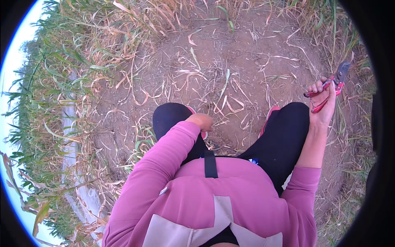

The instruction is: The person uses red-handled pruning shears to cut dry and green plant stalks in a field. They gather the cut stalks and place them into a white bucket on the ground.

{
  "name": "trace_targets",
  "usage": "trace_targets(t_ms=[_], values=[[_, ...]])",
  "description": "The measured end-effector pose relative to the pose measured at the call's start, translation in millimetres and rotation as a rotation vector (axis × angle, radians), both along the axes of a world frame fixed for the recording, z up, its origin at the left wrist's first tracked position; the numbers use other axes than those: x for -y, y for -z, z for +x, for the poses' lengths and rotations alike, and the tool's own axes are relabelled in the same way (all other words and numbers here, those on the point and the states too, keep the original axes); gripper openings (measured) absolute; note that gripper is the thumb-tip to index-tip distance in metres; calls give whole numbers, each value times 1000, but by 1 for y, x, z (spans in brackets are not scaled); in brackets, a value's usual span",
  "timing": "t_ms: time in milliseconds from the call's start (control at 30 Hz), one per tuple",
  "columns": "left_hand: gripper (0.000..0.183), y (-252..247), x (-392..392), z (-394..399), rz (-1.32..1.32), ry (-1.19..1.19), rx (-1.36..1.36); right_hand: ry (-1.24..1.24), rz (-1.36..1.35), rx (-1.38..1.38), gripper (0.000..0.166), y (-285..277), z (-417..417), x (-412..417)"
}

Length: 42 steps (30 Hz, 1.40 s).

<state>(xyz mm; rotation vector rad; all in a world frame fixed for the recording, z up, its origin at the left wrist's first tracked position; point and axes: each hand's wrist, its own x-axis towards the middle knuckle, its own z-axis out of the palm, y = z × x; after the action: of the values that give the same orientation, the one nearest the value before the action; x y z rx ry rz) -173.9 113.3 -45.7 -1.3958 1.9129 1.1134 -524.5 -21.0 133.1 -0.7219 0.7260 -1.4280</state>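
My right hand point(322, 103) is raised at the right, palm up, around the red handles of a pair of pruning shears point(331, 83). The dark curved blades point away from me, past the fingers. My left hand point(202, 122) rests by my left knee, its fingers bent and turned downward; what lies under the fingers is hidden. Between my bent knees, bare brown soil point(234, 108) shows with dry leaf strips and stalks on it.
Tall green and dried grassy plants point(101, 52) stand at the left and along the far edge, with more at the right. A pale translucent sheet or strip point(69, 123) runs through the plants at the left. Dry straw point(191, 74) lies scattered ahead.
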Motion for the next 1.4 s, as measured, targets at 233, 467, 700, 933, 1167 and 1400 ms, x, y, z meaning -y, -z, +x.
trace_targets(t_ms=[233, 467, 700, 933, 1167, 1400], values=[[43, 15, 35, -28, 21, 23, -127, -102, 133, -63, 34, 7, -2, -10], [44, 58, 2, -64, 320, 289, -277, -45, 354, -65, 27, 22, 12, 4], [44, 49, -27, -99, 539, 647, -300, -102, 62, -270, 32, 20, 19, -19], [44, 61, -17, -114, 533, 615, -85, -113, 129, -404, 32, 22, -1, -28], [44, 57, -12, -117, 497, 612, -19, -28, 119, -352, 35, 20, -38, -39], [44, 63, -28, -106, 520, 609, -23, -131, 199, -245, 34, 19, -32, -41]])
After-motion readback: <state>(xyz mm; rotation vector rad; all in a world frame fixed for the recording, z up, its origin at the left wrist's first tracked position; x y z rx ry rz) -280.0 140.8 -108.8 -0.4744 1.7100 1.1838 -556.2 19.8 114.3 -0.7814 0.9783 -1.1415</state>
